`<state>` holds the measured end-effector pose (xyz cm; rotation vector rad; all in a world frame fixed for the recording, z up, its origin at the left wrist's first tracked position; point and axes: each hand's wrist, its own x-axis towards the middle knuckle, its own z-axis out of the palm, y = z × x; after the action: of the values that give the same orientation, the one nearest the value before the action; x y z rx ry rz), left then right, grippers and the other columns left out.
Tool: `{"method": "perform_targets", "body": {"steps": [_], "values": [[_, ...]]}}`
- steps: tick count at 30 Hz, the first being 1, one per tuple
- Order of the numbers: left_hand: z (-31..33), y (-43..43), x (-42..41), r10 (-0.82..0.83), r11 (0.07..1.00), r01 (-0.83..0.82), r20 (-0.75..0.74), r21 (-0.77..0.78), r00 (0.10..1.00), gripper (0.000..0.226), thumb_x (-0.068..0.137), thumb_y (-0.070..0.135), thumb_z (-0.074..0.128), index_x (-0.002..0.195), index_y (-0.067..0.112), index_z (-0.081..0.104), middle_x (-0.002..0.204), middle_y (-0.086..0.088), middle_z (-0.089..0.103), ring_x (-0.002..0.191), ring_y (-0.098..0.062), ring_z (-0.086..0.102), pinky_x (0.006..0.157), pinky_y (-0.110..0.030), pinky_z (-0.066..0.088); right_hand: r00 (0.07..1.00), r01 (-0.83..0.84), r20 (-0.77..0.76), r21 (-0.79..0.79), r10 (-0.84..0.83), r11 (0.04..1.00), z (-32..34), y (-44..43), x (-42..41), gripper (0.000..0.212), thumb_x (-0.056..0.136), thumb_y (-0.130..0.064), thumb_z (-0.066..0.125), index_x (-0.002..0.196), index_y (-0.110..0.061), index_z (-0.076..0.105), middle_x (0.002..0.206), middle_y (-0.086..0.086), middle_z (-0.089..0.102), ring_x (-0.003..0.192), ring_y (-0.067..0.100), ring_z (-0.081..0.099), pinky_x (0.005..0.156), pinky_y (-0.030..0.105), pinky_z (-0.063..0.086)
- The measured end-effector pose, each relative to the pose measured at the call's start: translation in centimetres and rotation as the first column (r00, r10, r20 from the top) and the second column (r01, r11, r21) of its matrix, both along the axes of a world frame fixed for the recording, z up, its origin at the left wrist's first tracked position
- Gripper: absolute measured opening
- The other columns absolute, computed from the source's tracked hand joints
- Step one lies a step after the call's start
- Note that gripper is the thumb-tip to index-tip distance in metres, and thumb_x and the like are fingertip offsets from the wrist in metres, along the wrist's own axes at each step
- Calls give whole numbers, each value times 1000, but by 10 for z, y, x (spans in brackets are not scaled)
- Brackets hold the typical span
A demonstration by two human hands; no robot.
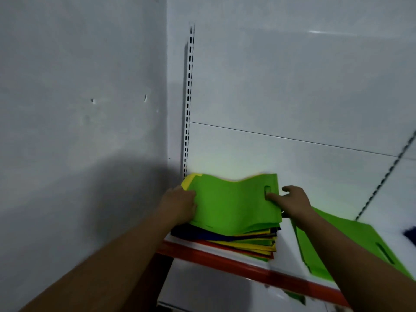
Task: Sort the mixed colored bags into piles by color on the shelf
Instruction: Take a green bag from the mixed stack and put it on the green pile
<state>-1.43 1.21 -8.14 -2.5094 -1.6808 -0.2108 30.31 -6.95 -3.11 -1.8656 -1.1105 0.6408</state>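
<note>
Reaching forward with both bare forearms, we hold the bright green flat fabric bag (231,206) that tops the mixed stack of flat coloured bags (247,243) by its two side edges. Our left hand (180,203) extends from seven o'clock of the view, knuckles up, its fingers curled round the bag's left edge with the tips hidden under the fabric. Our right hand (292,203) extends from five o'clock and pinches the right edge. Its thumb lies flat on top with the tip just beside the oval cut-out handle, one finger arches loosely above the edge, and the others go out of sight beneath. Between the two grips the green bag dips in the middle and its far edge rises in a wave above a yellow bag (186,182), whose corner peeks out at eleven o'clock of it. Below, the stack shows layers of dark blue, yellow, red and green. It sits at the left end of the white shelf with an orange-red front lip (225,260), close to the wall corner. At four o'clock of the stack, near it but apart, a pile of matching green bags (364,235) lies flat on the same shelf, partly under our right forearm. A blurred dark blue shape (410,235) sits at three o'clock of the view; we cannot tell what it is. A white slotted metal upright (188,97) rises at twelve o'clock behind the stack's left end.
</note>
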Motion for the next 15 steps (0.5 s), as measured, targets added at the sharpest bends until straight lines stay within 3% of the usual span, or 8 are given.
{"method": "perform_targets", "body": {"steps": [2, 4, 8, 10, 13, 15], "values": [[-3, 3, 4, -12, 997, 23, 156, -70, 988, 41, 94, 46, 50, 129, 26, 57, 115, -13, 65, 109, -33, 62, 92, -38, 51, 998, 16, -58, 13, -16, 1000, 2, -6, 1, 43, 83, -17, 80, 109, 14, 65, 93, 29, 69, 69, 29, 70, 54, 38, 59], [-5, 7, 7, 30, 976, 63, 415, -207, 909, 35, 93, 39, 56, 124, 23, 60, 112, -10, 68, 106, -29, 64, 91, -36, 52, 996, 17, -85, 7, -16, 1000, 5, -12, 2, 26, 85, -10, 76, 93, 14, 69, 84, 29, 70, 62, 28, 69, 46, 29, 53], [1, 14, 13, 147, 960, 95, 761, -264, 631, 14, 89, 17, 68, 101, 24, 64, 94, -4, 70, 87, -23, 67, 77, -29, 54, 975, -23, -223, -22, 17, 999, 8, -14, 9, 13, 88, 0, 69, 97, 9, 68, 79, 22, 72, 61, 29, 71, 49, 28, 54], [4, 18, 14, 249, 937, 107, 853, -332, 459, 23, 86, 10, 73, 107, 17, 66, 101, -8, 67, 92, -24, 65, 74, -27, 51, 971, -35, -237, -22, 29, 999, 9, -12, 11, 13, 89, -1, 69, 101, 4, 69, 85, 22, 73, 68, 31, 72, 54, 31, 55], [3, 24, 12, 455, 855, 153, 858, -496, 240, 52, 80, 10, 82, 126, 11, 57, 116, -15, 57, 103, -29, 62, 86, -35, 52, 965, -38, -261, 14, 40, 999, 9, -14, 11, 11, 92, -10, 68, 101, -2, 69, 86, 20, 74, 69, 29, 72, 53, 30, 55], [0, 29, 10, 522, 820, 130, 822, -557, 230, 64, 78, 17, 85, 132, 6, 52, 120, -18, 58, 107, -32, 63, 90, -43, 54, 963, -36, -266, 23, 41, 999, 9, -17, 9, 18, 97, -16, 65, 95, 2, 69, 68, 13, 72, 54, 21, 69, 47, 26, 51]]}}
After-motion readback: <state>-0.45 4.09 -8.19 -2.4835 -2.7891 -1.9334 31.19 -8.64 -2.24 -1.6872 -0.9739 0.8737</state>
